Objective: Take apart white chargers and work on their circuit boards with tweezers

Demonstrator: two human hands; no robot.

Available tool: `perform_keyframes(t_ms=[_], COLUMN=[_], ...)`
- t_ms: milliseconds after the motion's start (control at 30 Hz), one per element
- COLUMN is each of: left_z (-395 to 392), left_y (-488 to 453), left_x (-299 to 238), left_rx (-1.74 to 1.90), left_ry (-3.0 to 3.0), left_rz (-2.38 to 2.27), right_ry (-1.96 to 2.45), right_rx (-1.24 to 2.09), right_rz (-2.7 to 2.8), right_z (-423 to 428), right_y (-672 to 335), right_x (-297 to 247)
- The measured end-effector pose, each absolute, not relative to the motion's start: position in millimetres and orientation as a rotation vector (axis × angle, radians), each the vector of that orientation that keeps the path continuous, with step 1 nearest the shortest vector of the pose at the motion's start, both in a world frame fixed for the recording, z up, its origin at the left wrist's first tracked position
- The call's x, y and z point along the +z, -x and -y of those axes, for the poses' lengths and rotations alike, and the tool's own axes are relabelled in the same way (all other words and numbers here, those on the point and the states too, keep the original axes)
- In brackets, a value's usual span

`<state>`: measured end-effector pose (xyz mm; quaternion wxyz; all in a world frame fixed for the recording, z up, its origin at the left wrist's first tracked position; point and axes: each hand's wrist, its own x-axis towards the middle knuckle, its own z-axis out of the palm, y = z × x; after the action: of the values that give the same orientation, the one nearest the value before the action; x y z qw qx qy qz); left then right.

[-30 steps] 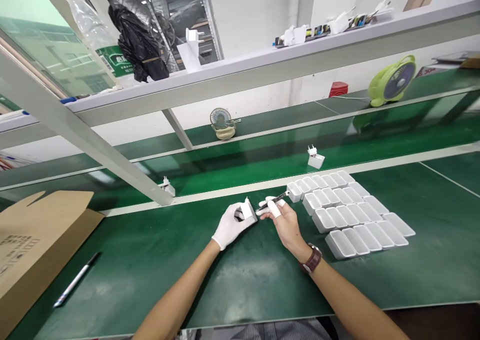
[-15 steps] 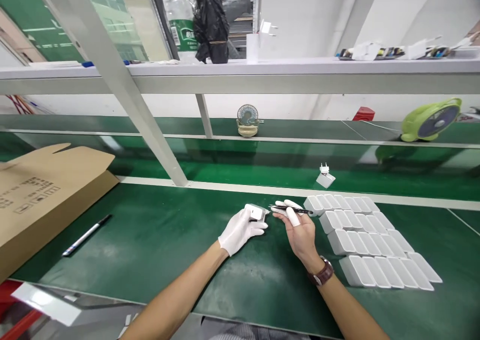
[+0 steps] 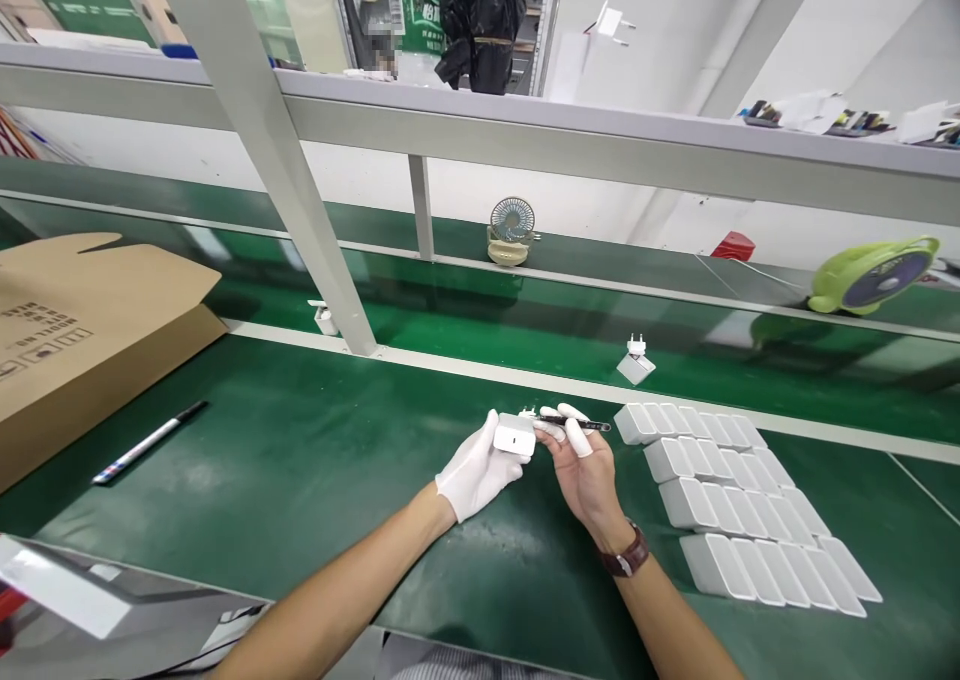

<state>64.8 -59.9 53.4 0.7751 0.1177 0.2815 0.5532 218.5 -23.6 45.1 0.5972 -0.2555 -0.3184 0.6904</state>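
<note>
My left hand (image 3: 480,468), in a white glove, is closed around a white charger plug (image 3: 514,436). The face with a small dark port is turned toward me, and the metal prongs point away to the upper right. White finger cots cover several fingers of my right hand (image 3: 583,455). It pinches slim black tweezers (image 3: 585,423), held almost level. Their tip is close to the prongs; whether it touches them I cannot tell. Both hands are raised over the green worktop (image 3: 315,470).
Rows of white charger casings (image 3: 742,505) stand to the right. A marker pen (image 3: 150,443) and a cardboard box (image 3: 97,330) lie left. Behind a pale edge strip, a charger (image 3: 636,362) lies on the green belt (image 3: 480,330). A slanted post (image 3: 285,180) stands left of centre.
My view has tilted. The charger in my left hand is turned so its port face shows, and the tweezers have come nearer its prongs. The belt's charger has shifted left; another shows beside the post.
</note>
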Motion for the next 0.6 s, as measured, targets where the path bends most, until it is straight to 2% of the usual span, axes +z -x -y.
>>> perform_keyframes(t_ms=[300, 600], left_z=[61.2, 50.1], left_y=[-68.3, -43.8], left_x=[40.3, 55.8], left_rx=[1.076, 1.135], left_ry=[-0.204, -0.292], left_rz=[-0.559, -0.648], right_ry=[0.669, 0.748], right_rx=[1.637, 1.51], right_rz=[0.805, 0.768], right_z=[42.3, 31.7], right_y=[-211.0, -225.8], right_x=[43.0, 44.3])
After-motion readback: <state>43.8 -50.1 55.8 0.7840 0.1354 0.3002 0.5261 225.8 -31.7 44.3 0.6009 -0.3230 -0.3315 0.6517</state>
